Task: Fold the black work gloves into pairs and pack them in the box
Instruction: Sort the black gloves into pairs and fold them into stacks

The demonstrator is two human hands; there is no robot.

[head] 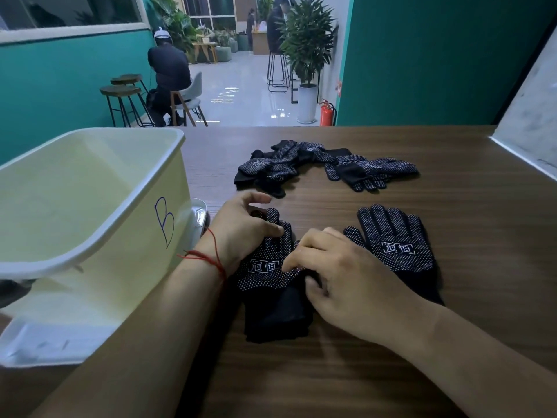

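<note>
Right hand [337, 276] and left hand [244, 227] pinch the near glove [265, 267]; the second glove [398, 245] lies just right, parallel, fingertips away.

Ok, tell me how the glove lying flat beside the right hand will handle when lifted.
The flat glove will probably flop: it lies limp on the table, like the crumpled gloves in the pile. It looks thin and light. Its white dots should add grip, so it likely won't slide easily.
</note>
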